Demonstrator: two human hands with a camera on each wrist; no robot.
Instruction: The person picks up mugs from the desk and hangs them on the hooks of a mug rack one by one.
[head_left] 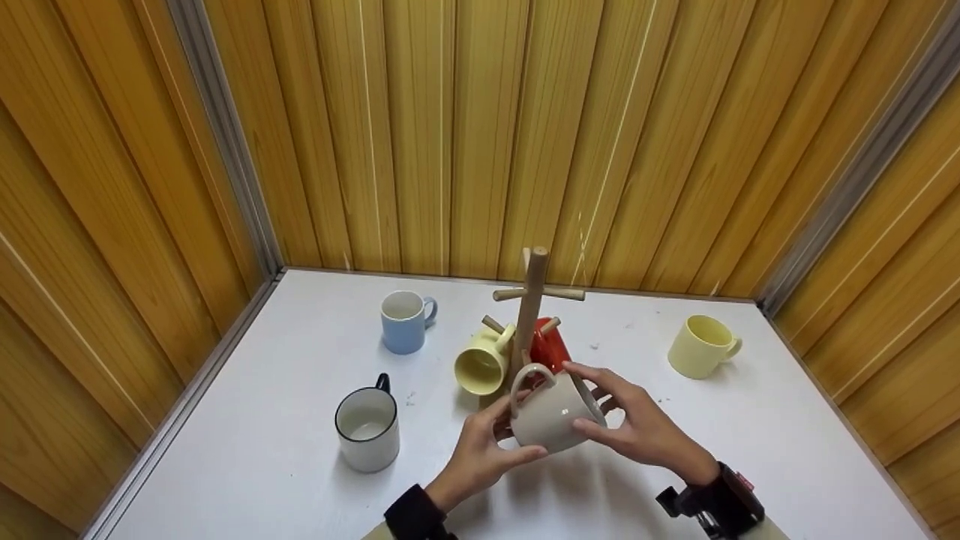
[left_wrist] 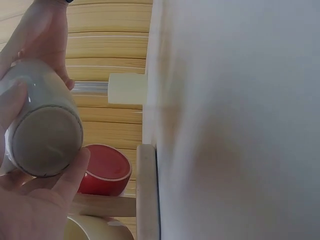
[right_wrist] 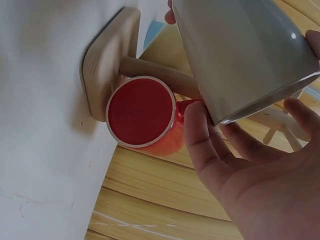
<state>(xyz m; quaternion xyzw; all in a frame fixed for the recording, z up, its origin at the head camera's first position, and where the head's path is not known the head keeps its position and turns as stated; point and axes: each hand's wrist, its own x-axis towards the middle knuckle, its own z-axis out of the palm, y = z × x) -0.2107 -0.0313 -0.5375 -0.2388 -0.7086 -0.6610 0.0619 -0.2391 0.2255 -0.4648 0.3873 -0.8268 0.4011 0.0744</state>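
Both hands hold a grey mug [head_left: 551, 421] tilted in front of a wooden mug tree [head_left: 529, 322]. My left hand [head_left: 480, 450] grips it around the base end, thumb along the near side; its round bottom [left_wrist: 47, 141] faces the left wrist view. At the rim end, my right hand [head_left: 637, 424] pinches the mug with thumb and fingers. The grey handle points up and left, toward the post. On the tree's lower pegs hang a yellow mug [head_left: 480, 369] at left and a red mug [right_wrist: 142, 112] at right, the red one partly hidden behind the grey mug in the head view.
A blue mug [head_left: 403, 326] and a white mug with a black rim [head_left: 367, 435] stand upright on the white table [head_left: 247, 420], left of the tree. Another yellow mug [head_left: 697, 349] stands at the right. Wood-patterned walls [head_left: 487, 135] enclose the back and sides. The tree's upper pegs are bare.
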